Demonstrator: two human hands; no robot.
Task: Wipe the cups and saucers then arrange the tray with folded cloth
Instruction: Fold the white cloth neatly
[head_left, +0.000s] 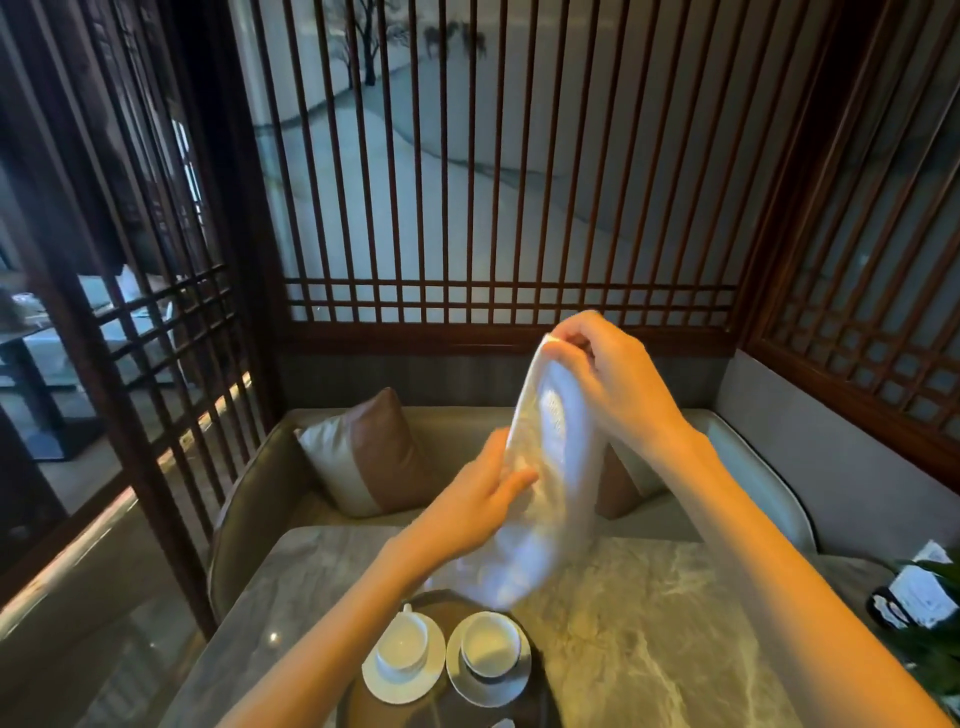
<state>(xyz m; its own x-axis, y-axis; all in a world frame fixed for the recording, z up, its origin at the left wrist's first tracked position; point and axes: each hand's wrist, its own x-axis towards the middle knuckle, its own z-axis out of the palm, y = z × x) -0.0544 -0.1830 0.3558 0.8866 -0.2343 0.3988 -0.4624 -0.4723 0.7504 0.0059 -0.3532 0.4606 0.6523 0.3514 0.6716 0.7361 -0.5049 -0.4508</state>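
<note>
Above the marble table (649, 623) and its dark round tray (441, 712), a white cloth (550, 467) hangs in the air. The right hand (597, 374) pinches its top and the left hand (478, 499) grips its middle. Two saucers (400, 686) on the tray each hold a cup (491, 644).

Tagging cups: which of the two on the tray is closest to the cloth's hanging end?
The right cup: the lower end of the cloth hangs just beyond its far rim. The left cup sits off to the side.
</note>
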